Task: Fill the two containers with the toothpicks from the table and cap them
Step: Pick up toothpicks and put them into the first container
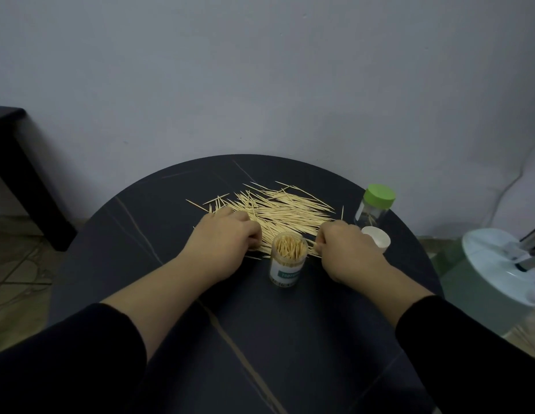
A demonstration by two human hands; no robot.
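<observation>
Head view, grey wall [260,70] rising behind round dark table [260,339], toothpicks [284,207] lying heaped mid-table, left hand [224,237] curling round some at the heap's near edge, right hand [347,249] pinching a few beside the open full jar [288,258], green-capped jar [375,207] and white cap [378,239] sitting at right.

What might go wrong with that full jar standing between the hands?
The open jar stands close between the left hand and right hand; a bump might tip it and spill. It already looks packed, so more toothpicks may not fit. The white cap sits beside the right hand and might get knocked away.
</observation>
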